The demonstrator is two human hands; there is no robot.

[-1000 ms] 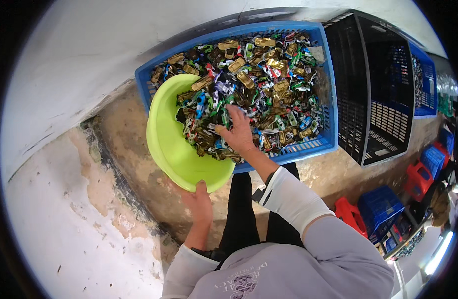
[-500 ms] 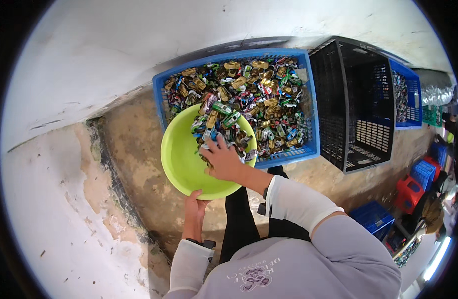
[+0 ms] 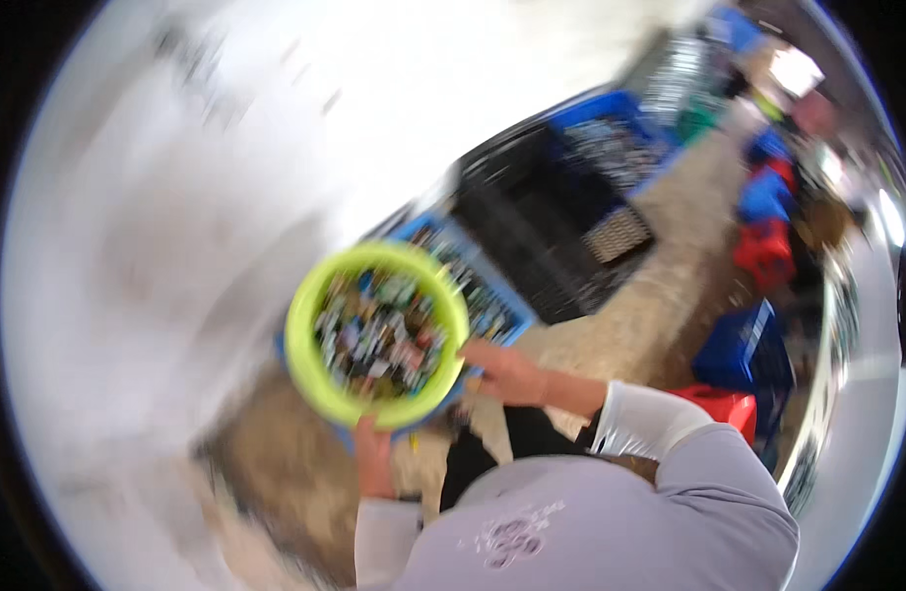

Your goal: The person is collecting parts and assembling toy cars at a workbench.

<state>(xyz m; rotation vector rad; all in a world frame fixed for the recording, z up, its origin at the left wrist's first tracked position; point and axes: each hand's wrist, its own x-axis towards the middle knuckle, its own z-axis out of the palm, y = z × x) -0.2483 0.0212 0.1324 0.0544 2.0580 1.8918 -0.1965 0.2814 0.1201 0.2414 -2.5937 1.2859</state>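
A lime-green plastic basin [image 3: 302, 360] hangs over a light-blue crate [image 3: 507, 303], hiding much of it. Small toy cars [image 3: 382, 340] of mixed colours lie heaped inside the basin, blurred by motion. My left hand [image 3: 373, 458] grips the basin's near rim, thumb on top and the other fingers hidden underneath. At the right side of the rim, my right hand [image 3: 504, 374] holds the basin too, its fingertips partly out of sight. More toy cars [image 3: 473, 286] show in the crate beyond the basin.
Right of the light-blue crate stands a black crate [image 3: 561, 236]. Behind it is a darker blue crate [image 3: 615, 143] with small items. Red stools [image 3: 765, 254] and a dark-blue crate [image 3: 739, 345] stand at the right. A white wall [image 3: 158, 246] rises on the left.
My right hand has left the toy cars inside the basin and now holds its right rim. The basin sits more level, with more cars in it. My view has swung to the right.
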